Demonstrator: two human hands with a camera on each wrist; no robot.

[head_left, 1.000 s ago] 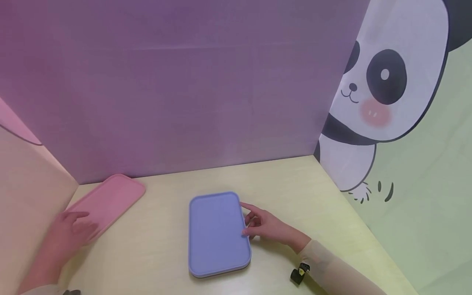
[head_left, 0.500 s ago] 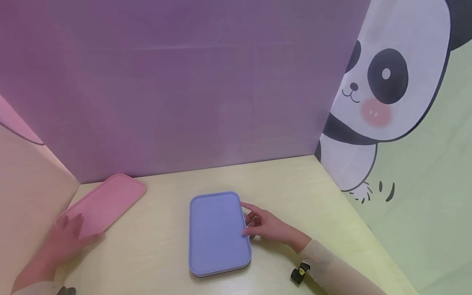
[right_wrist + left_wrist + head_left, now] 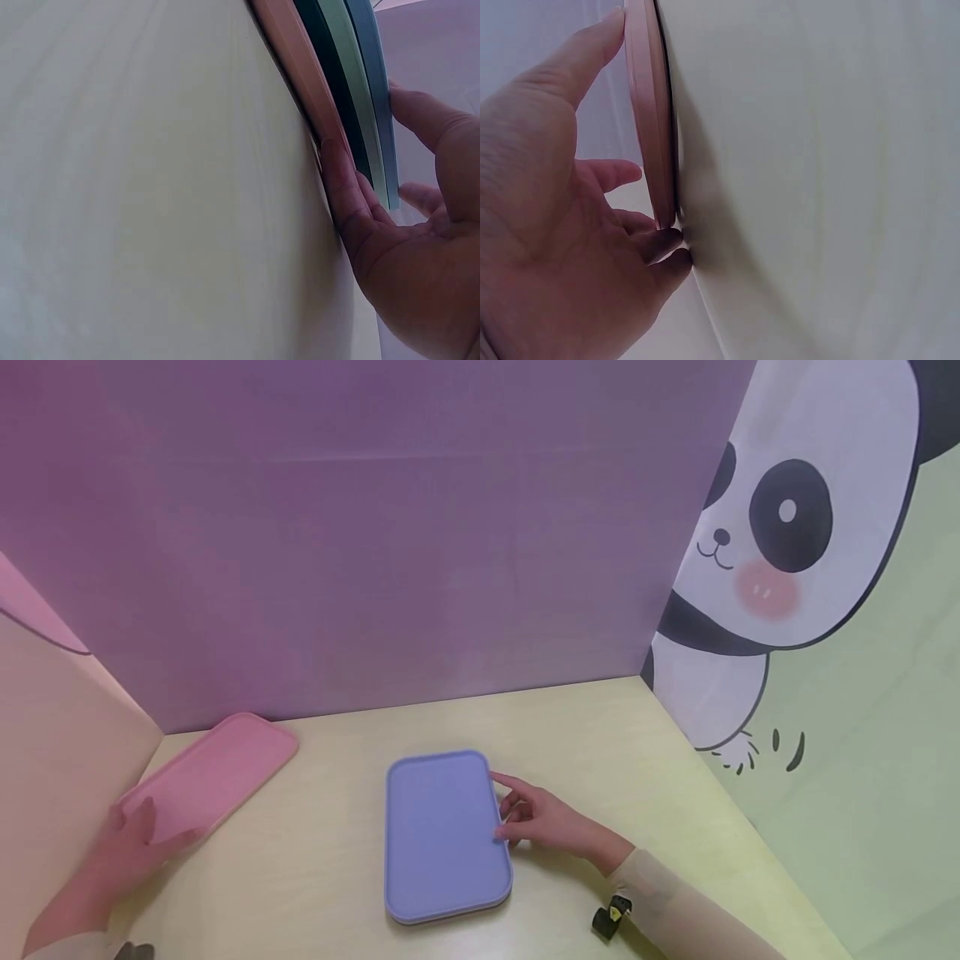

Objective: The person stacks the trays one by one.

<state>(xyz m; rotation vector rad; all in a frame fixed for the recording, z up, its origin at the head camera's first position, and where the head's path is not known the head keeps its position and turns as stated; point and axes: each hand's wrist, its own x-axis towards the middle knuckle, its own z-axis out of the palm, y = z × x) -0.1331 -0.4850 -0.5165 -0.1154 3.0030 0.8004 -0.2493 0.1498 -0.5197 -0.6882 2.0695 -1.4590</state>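
At the table's left, a pink rectangular tray (image 3: 225,768) lies slantwise near the back corner. My left hand (image 3: 123,860) is at its near end with fingers spread; in the left wrist view the thumb touches the tray's rim and the fingertips lie by its end. A stack of trays with a blue one (image 3: 446,835) on top stands mid-table. Below it, the right wrist view shows a light green tray (image 3: 355,75), a dark green layer (image 3: 334,67) and a pinkish tray (image 3: 304,67). My right hand (image 3: 551,822) holds the stack's right edge, fingers curled against the side.
The pale wooden table (image 3: 337,793) meets a purple back wall (image 3: 405,543). A panda-printed panel (image 3: 840,710) rises on the right, a pinkish panel (image 3: 60,718) on the left. A small black object (image 3: 611,917) sits at the right cuff.
My left hand has drawn back from over the pink tray toward its near end, its fingers spreading. The right hand and the stack have stayed in place.
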